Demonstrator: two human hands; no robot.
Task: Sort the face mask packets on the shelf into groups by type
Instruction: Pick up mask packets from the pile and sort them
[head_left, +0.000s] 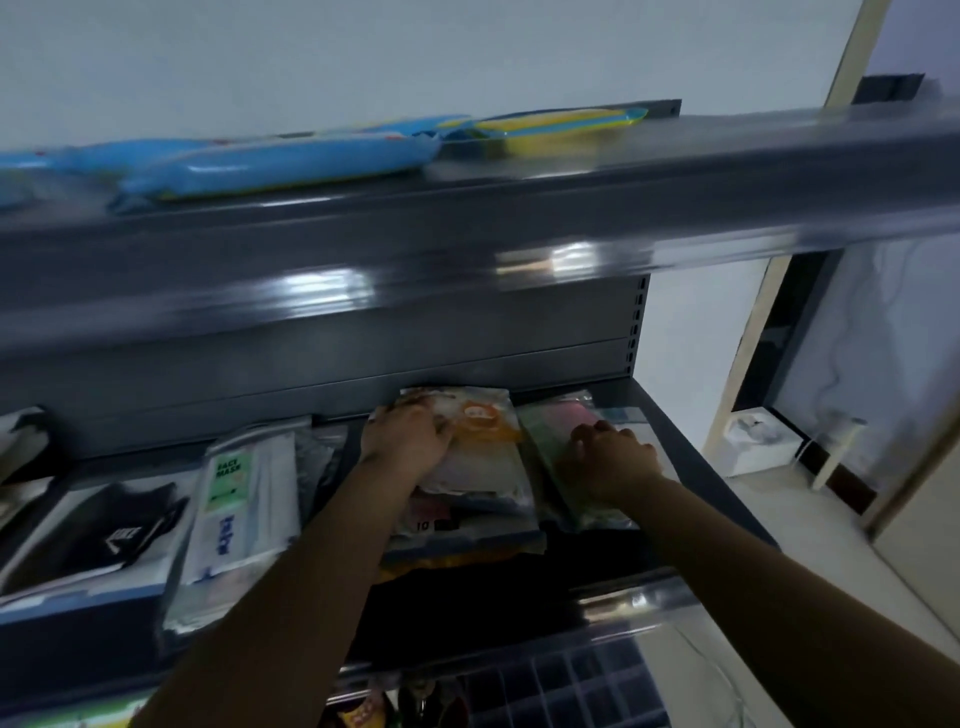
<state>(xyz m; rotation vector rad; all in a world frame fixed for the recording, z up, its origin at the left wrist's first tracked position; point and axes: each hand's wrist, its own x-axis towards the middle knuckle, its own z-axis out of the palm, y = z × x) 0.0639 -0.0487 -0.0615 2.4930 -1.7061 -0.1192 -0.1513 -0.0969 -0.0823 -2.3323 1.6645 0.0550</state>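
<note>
Both hands are on the middle shelf. Left hand lies flat, fingers spread, on top of the orange packet stack. Right hand is curled over the green packet just beside it; can't tell if it's actually gripping. White packet and black packet sit further left.

Left hand flat on orange-printed packet atop stack; right hand on green-pink packet beside it.
</note>
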